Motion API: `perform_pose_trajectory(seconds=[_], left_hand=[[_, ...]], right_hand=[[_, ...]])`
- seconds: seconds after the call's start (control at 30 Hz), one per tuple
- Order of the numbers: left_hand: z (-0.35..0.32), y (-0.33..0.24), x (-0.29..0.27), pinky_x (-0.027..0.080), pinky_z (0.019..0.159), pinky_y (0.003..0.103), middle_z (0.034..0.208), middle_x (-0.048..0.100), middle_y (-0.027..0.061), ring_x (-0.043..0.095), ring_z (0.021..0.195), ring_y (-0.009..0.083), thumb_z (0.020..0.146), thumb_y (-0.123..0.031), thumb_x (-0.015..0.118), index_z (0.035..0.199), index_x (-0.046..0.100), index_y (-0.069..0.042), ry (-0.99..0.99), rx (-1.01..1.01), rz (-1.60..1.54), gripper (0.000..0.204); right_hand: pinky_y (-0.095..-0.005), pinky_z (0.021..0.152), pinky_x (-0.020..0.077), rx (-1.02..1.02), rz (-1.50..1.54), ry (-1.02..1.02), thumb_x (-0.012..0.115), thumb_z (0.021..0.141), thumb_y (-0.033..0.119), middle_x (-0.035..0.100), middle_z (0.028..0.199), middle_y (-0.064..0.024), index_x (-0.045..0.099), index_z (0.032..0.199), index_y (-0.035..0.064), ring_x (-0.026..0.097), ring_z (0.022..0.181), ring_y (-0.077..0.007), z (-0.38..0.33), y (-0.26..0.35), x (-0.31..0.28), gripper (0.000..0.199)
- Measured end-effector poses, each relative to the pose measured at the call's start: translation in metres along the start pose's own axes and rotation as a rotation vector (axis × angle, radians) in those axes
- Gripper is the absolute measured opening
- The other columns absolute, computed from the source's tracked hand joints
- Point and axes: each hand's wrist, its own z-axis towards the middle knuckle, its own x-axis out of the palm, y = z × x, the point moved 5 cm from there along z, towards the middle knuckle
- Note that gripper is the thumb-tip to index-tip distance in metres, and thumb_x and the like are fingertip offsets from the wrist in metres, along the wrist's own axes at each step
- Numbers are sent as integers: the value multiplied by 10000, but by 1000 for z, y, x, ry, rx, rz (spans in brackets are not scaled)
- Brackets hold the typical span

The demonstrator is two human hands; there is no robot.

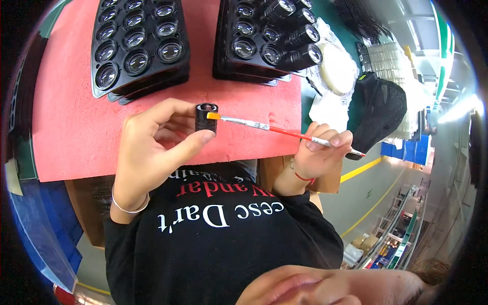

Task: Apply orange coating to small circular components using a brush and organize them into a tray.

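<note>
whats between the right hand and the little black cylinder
In the head view, a paintbrush spans the gap, its red handle in the right hand and its orange bristles overlapping the black cylinder; pink foam shows behind.

From the head, one fisheye view looks closely down on the fingers (188, 147), black shirt (213, 264) this side of them, pink mat (66, 101) beyond.

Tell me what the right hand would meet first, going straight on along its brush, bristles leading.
The brush in the right hand would likely run its orange bristles into the black barrel in the left hand first; depth is unclear, so they may already touch.
</note>
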Motion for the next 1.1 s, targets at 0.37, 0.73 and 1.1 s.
perform_pose_trajectory(seconds=[0.37,0.73,1.1], left_hand=[[-2,-3,1,461,709,222,860,610,57,567,806,97,741,2,591,978,558,32,112,35,-191,241],[-2,-4,2,458,739,230,858,602,62,570,810,106,745,24,573,987,540,43,129,59,-190,245],[-8,-85,-40,432,628,227,912,591,53,564,775,106,638,-46,645,930,564,-47,-150,541,480,303]], right_hand=[[-263,418,316,-19,-89,-46,321,924,276,463,485,-92,387,775,52,398,392,-149,1,2,0,278],[-220,445,234,-16,-138,-115,305,930,296,397,483,-24,401,769,91,311,418,-90,2,3,1,278],[-221,436,215,-72,-95,-161,288,929,281,351,455,0,372,755,93,283,405,-77,-2,7,-5,270]])
